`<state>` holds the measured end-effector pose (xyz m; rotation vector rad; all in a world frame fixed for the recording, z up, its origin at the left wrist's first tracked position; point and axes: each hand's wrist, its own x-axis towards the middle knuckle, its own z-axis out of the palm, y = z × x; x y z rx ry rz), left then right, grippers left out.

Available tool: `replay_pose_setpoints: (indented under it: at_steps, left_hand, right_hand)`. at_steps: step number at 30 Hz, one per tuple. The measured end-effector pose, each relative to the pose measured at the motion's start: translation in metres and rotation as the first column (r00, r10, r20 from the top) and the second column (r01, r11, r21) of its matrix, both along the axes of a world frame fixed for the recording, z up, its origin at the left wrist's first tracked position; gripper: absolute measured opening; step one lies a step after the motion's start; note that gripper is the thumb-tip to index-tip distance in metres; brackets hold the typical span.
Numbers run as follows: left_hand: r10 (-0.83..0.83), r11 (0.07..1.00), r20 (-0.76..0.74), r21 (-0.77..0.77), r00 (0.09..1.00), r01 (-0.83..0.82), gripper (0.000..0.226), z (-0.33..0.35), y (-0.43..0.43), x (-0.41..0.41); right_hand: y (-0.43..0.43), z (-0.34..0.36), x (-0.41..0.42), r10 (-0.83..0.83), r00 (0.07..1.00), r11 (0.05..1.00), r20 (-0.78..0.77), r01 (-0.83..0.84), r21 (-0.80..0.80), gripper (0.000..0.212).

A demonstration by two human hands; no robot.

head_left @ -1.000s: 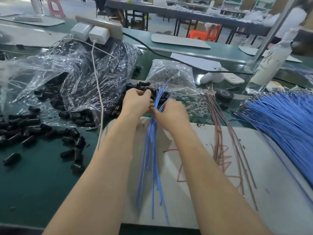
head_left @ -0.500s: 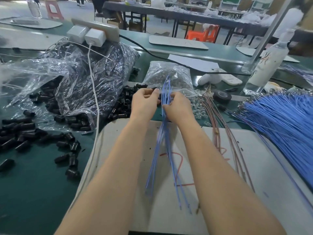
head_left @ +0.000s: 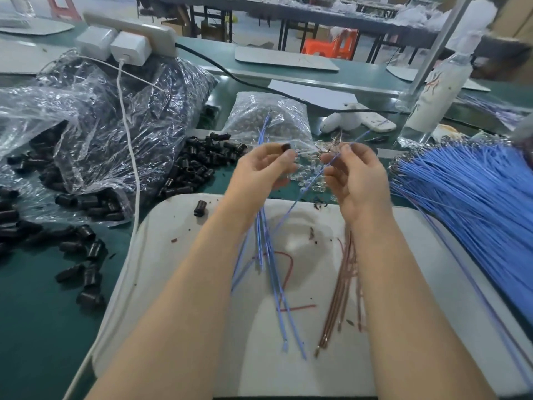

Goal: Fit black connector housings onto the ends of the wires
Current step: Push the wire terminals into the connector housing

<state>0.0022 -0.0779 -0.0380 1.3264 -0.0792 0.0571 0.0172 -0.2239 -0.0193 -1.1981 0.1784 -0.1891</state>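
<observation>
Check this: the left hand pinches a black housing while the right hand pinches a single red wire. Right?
Not quite. The head view shows the right hand pinching a single blue wire, not a red one. The left hand does pinch a black housing.

The left hand (head_left: pixel 259 171) hides its grip on the blue wires (head_left: pixel 266 249); its fingers (head_left: pixel 268 150) half cover the black housing (head_left: pixel 286 147). The tip of the single wire (head_left: pixel 314 180) in the right hand (head_left: pixel 357 180) is too small to tell. At three o'clock the wire bundle (head_left: pixel 476 197) runs off-frame.
</observation>
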Motion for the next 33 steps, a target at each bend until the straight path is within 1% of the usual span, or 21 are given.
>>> replay_pose_setpoints:
  at_steps: [2,3,5,6,7,8,9,10,11,12,14,16,18,19,23,26,27,28,30,31,33]
  left_hand:
    - [-0.234,0.971,-0.072,-0.069,0.970,0.229,0.007,-0.001,0.000,-0.003]
    - [-0.308,0.951,-0.103,-0.053,0.946,0.304,0.006,-0.002,0.001,-0.004]
    - [-0.357,0.933,-0.115,0.003,0.927,0.360,0.004,-0.004,-0.001,-0.006]
    - [-0.340,0.939,-0.102,0.019,0.935,0.344,0.002,-0.004,-0.002,-0.007]
    - [-0.302,0.951,-0.081,0.036,0.950,0.306,0.001,-0.004,-0.003,-0.007]
    - [-0.257,0.963,-0.055,0.071,0.965,0.260,0.003,-0.004,-0.003,-0.006]
    - [-0.217,0.967,-0.026,0.127,0.976,0.219,0.005,-0.004,-0.003,-0.006]
    - [-0.191,0.963,0.002,0.196,0.982,0.187,0.007,-0.004,-0.002,-0.005]
    - [-0.174,0.952,0.027,0.260,0.984,0.161,0.008,-0.005,-0.002,-0.005]
    - [-0.161,0.941,0.052,0.310,0.986,0.137,0.008,-0.005,-0.002,-0.005]
    - [-0.115,0.928,0.103,0.365,0.988,0.070,0.007,-0.006,-0.003,-0.005]
    - [0.005,0.922,0.149,0.382,0.989,-0.062,0.005,-0.007,-0.002,-0.003]
    - [0.111,0.919,0.163,0.359,0.980,-0.164,0.006,-0.008,0.001,0.000]
    - [0.118,0.926,0.147,0.342,0.982,-0.162,0.007,-0.008,0.002,0.001]
    - [0.021,0.948,0.061,0.317,0.998,-0.039,0.005,-0.010,0.003,0.001]
    - [0.052,0.925,0.085,0.371,0.995,-0.080,0.004,-0.011,0.002,0.003]
    - [0.071,0.915,0.110,0.389,0.991,-0.109,0.005,-0.011,0.002,0.003]
    - [0.081,0.907,0.135,0.401,0.988,-0.129,0.008,-0.011,0.001,0.003]
    - [0.087,0.894,0.168,0.423,0.982,-0.151,0.013,-0.011,0.000,0.003]
    - [0.090,0.887,0.171,0.435,0.981,-0.157,0.013,-0.011,-0.001,0.002]
    - [0.128,0.860,0.185,0.470,0.974,-0.202,0.005,-0.013,0.000,0.003]
  right_hand:
    - [0.001,-0.004,-0.003,-0.043,0.999,0.990,0.004,0.042,0.132,0.019]
    - [0.001,-0.005,-0.003,-0.054,0.999,0.975,0.006,0.051,0.216,0.020]
    - [0.001,-0.007,-0.003,-0.048,0.999,0.942,0.011,0.041,0.333,0.017]
    - [0.002,-0.008,-0.002,-0.021,1.000,0.948,0.017,0.014,0.317,0.014]
    - [0.004,-0.009,0.000,0.027,0.999,0.973,0.019,-0.030,0.229,0.012]
    - [0.008,-0.012,0.000,0.090,0.996,0.992,0.014,-0.091,0.085,0.013]
    - [0.011,-0.015,0.000,0.159,0.987,0.985,-0.007,-0.159,-0.063,0.015]
    - [0.015,-0.019,0.000,0.214,0.976,0.963,-0.041,-0.217,-0.160,0.017]
    - [0.018,-0.020,-0.002,0.243,0.968,0.948,-0.070,-0.252,-0.194,0.018]
    - [0.020,-0.020,-0.003,0.238,0.968,0.949,-0.072,-0.248,-0.194,0.018]
    - [0.020,-0.017,-0.003,0.115,0.993,0.978,-0.003,-0.114,-0.175,0.021]
    - [0.014,-0.016,-0.001,-0.049,0.995,0.993,0.083,0.058,-0.107,0.021]
    - [0.010,-0.014,-0.001,-0.152,0.981,0.988,0.118,0.154,-0.005,0.020]
    - [0.010,-0.013,-0.002,-0.177,0.976,0.984,0.124,0.174,0.036,0.020]
    - [0.011,-0.011,-0.004,-0.214,0.966,0.972,0.145,0.195,0.134,0.020]
    - [0.009,-0.012,0.000,-0.187,0.971,0.969,0.150,0.157,0.191,0.013]
    - [0.011,-0.014,0.001,-0.143,0.978,0.980,0.150,0.118,0.161,0.012]
    - [0.013,-0.016,0.001,-0.082,0.986,0.994,0.148,0.070,0.085,0.012]
    - [0.021,-0.021,-0.001,0.033,0.991,0.989,0.129,-0.014,-0.146,0.017]
    - [0.025,-0.024,-0.002,0.055,0.990,0.970,0.126,-0.024,-0.240,0.019]
    - [0.028,-0.024,-0.004,0.023,0.988,0.957,0.150,0.022,-0.290,0.020]
